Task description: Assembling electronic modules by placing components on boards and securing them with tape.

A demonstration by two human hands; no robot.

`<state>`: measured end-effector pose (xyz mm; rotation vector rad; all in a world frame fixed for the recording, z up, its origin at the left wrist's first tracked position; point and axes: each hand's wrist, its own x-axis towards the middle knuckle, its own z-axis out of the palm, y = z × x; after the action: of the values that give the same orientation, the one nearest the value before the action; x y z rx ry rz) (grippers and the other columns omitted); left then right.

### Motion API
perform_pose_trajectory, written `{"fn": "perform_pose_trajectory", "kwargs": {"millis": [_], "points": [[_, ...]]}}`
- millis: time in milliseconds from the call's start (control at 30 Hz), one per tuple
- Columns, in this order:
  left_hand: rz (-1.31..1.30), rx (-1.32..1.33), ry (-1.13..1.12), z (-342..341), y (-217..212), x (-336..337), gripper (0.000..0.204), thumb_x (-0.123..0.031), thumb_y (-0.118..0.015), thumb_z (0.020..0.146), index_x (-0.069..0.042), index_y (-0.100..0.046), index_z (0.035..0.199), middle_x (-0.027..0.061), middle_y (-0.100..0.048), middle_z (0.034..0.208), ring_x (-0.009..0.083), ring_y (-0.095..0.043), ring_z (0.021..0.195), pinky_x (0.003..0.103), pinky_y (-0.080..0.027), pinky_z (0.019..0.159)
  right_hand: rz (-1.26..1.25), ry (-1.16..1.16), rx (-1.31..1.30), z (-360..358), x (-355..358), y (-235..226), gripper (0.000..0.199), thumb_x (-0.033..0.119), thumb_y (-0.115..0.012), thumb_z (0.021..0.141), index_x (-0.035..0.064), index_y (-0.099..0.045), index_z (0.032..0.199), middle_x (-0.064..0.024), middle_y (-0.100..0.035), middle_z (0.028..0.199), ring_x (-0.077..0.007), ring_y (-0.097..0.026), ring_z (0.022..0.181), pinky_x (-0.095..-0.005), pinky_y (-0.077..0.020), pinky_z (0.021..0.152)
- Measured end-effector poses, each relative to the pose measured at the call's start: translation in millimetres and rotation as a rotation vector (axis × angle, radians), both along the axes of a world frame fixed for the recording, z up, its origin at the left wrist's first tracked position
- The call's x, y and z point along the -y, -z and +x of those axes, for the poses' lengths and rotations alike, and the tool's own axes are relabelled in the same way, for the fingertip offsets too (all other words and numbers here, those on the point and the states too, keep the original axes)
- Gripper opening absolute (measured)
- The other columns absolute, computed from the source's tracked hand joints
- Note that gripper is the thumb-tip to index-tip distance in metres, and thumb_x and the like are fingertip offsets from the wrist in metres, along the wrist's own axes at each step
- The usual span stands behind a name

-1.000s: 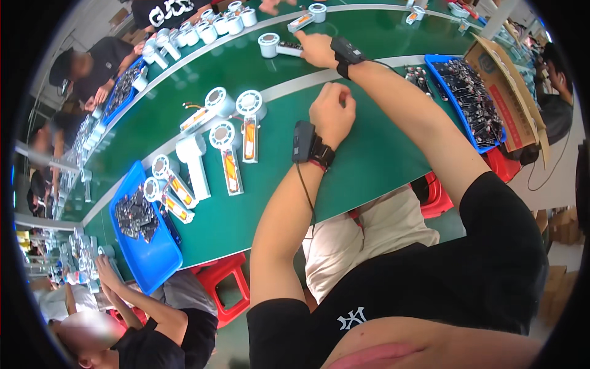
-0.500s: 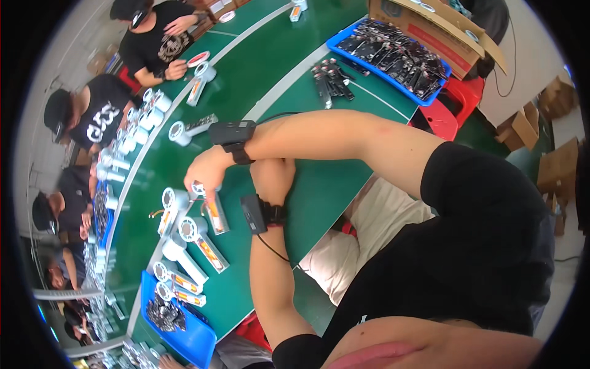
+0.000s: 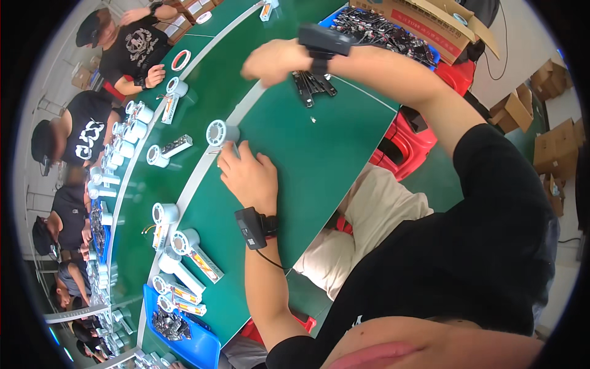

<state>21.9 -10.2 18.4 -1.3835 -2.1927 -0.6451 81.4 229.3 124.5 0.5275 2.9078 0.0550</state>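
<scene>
Record left hand (image 3: 251, 178) with fingers slightly spread, at the lower side of a white unit (image 3: 217, 132); cannot tell whether pinching it. Locate unit at the pale strip (image 3: 246, 101). Record right hand (image 3: 276, 63) blurred, just beside dark parts (image 3: 304, 92); cannot tell whether holding anything. Across the strip, note a second unit (image 3: 157, 155) lying flat. Toward the left, note further units (image 3: 184, 243) near a blue tray (image 3: 203, 347). Beyond, observe a co-worker (image 3: 138, 43) in black.

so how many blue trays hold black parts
3: one tray at lower left, another tray at upper right, and a third tray at far left; more may be hidden.
</scene>
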Motion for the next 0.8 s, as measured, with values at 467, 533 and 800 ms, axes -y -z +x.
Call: {"fn": "perform_pose_trajectory", "kwargs": {"millis": [467, 533, 800], "points": [[0.224, 0.282, 0.324, -4, 4, -2, 0.024, 0.000, -0.067, 0.080, -0.004, -0.069, 0.103, 0.0128, -0.062, 0.114, 0.0331, -0.059, 0.108, 0.041, -0.055, 0.082, 0.028, -0.061, -0.583, 79, -7, 53, 0.018, 0.007, -0.064, 0.084, -0.0005, -0.069, 0.100, -0.0159, -0.071, 0.092, -0.0339, -0.069, 0.091, -0.0413, -0.0548, 0.083], [0.368, 0.380, 0.376, -1, 5, -3, 0.029, 0.000, -0.067, 0.081, -0.003, -0.067, 0.110, 0.0142, -0.061, 0.112, 0.0337, -0.060, 0.102, 0.041, -0.054, 0.080, -0.298, -0.071, -0.523, 70, 15, 19, 0.018, 0.010, -0.065, 0.086, -0.0002, -0.069, 0.099, -0.0143, -0.072, 0.093, -0.0302, -0.069, 0.090, -0.0389, -0.0546, 0.082], [0.800, 0.890, 0.368, 6, 0, -8, 0.038, -0.005, -0.061, 0.095, 0.004, -0.052, 0.131, 0.0164, -0.062, 0.114, 0.0269, -0.063, 0.097, 0.039, -0.052, 0.085, -1.005, -0.318, -0.405, -10, 87, -10, 0.020, 0.015, -0.069, 0.092, 0.0003, -0.068, 0.105, -0.0059, -0.072, 0.099, -0.0151, -0.066, 0.090, -0.0297, -0.0531, 0.079]]}}
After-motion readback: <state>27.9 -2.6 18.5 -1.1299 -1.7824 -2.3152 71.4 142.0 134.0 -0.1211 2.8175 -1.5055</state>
